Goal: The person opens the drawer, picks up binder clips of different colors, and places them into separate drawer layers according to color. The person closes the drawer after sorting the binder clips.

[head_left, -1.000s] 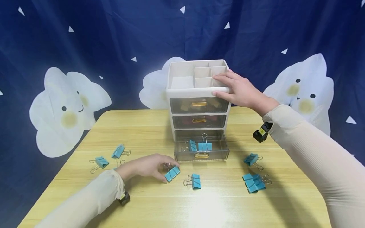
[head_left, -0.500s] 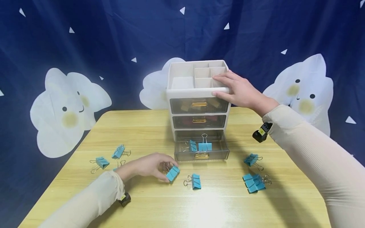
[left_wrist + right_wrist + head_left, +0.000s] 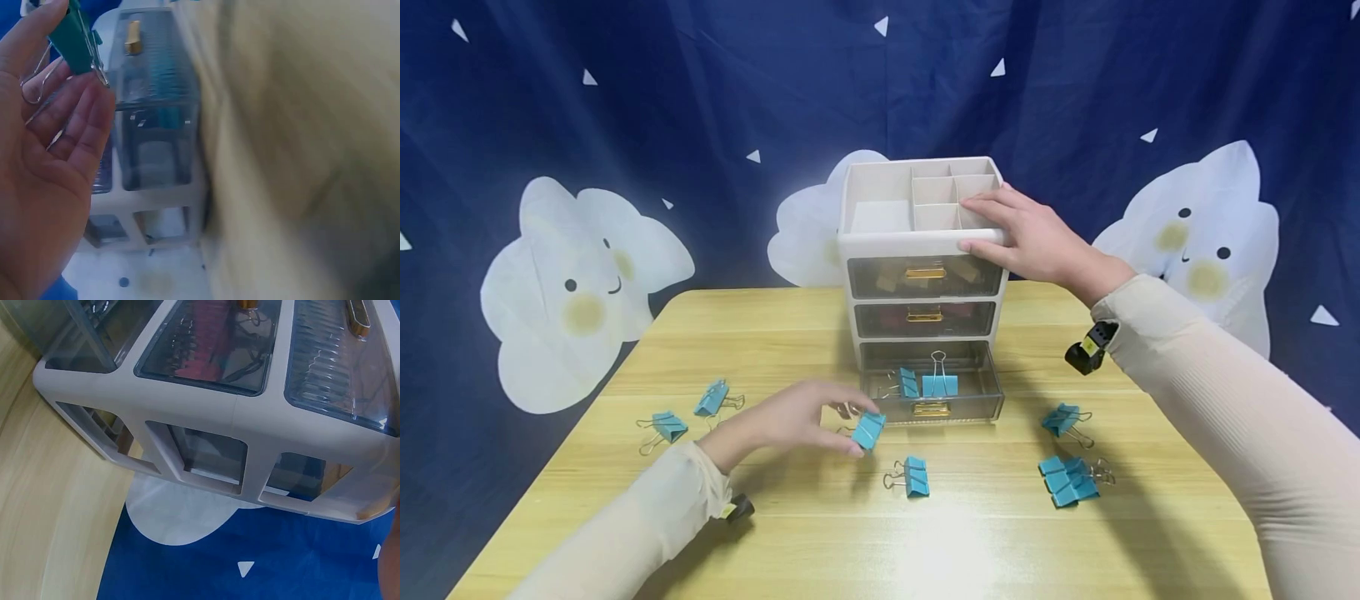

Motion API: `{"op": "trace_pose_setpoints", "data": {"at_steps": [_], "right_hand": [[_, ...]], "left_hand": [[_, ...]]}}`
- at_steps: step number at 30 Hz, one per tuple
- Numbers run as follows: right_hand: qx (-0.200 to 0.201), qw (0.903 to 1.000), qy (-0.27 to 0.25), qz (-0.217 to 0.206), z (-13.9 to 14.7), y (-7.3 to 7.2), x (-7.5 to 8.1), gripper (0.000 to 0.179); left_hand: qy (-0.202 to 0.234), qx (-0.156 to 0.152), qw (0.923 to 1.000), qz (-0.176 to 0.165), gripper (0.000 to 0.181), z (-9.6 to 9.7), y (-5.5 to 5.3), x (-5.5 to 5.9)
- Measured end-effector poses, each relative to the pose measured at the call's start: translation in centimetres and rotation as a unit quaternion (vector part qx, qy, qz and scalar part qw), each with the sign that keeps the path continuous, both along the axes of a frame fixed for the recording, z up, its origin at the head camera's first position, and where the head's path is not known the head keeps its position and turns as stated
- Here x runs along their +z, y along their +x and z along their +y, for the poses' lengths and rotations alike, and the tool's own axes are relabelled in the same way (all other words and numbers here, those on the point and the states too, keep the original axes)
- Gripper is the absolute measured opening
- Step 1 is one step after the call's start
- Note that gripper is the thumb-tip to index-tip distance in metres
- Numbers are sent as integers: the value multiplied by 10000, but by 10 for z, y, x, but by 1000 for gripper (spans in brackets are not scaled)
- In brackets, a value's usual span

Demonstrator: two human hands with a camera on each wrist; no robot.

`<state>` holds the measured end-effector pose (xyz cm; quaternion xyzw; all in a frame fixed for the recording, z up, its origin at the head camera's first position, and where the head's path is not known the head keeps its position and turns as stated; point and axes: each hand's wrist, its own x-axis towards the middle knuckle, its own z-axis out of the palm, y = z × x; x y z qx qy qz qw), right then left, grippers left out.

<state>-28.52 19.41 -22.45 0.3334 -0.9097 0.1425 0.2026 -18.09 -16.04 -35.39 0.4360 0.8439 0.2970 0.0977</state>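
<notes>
A teal binder clip (image 3: 868,430) is pinched between the thumb and fingers of my left hand (image 3: 797,421), just off the front left corner of the pulled-out bottom drawer (image 3: 880,410). In the left wrist view the clip (image 3: 74,40) shows with its wire handles toward the palm. Two more teal clips, one (image 3: 908,383) on its side and one (image 3: 940,385) with a handle up, lie in that drawer. My right hand (image 3: 1030,237) rests on the top right edge of the white drawer organizer (image 3: 917,245), fingers over its small compartments.
One teal clip (image 3: 916,477) lies on the wooden table (image 3: 775,550) before the drawer. Others lie at the left (image 3: 668,427) and right (image 3: 1063,420), some overlapping (image 3: 1070,482). Two upper drawers (image 3: 887,319) are closed, with things inside. A blue cloud-print curtain (image 3: 715,75) hangs behind.
My left hand has lifted the binder clip from the table and moved it up and right toward the open drawer. My right hand has stayed on the organizer.
</notes>
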Motion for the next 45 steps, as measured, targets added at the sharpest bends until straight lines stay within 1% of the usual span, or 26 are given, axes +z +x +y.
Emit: {"op": "trace_pose_setpoints", "data": {"at_steps": [3,7,9,13,16,19,22,29,32,36,38,45], "right_hand": [[-17,10000,11,-18,0,0,-1,59],[0,10000,10,2,0,0,-1,59],[1,10000,11,22,0,0,-1,59],[-12,10000,11,21,0,0,0,59],[-17,10000,-9,7,0,0,0,59],[-19,10000,-33,0,0,0,-1,58],[-9,10000,-27,-14,-1,0,-1,59],[-35,10000,36,-23,0,0,0,60],[-50,10000,3,-51,0,0,0,60],[-16,10000,-2,-58,0,0,-1,60],[-13,10000,6,-48,0,0,-1,60],[-19,10000,-19,-67,1,0,0,59]], "left_hand": [[150,160,9996,186,52,4,-4,5],[220,486,9975,453,51,12,-13,9],[282,612,9964,509,50,17,-18,11],[385,732,9953,500,46,27,-30,11],[298,796,9949,546,43,34,-37,10],[87,934,9935,644,42,39,-42,9],[-143,1006,9920,747,41,42,-47,8],[-353,747,9913,1026,43,47,-55,6],[-526,635,9916,1000,44,51,-56,6],[-783,469,9917,902,43,54,-55,5],[-859,410,9913,910,42,54,-54,5],[-845,289,9906,1035,41,52,-52,7]]}}
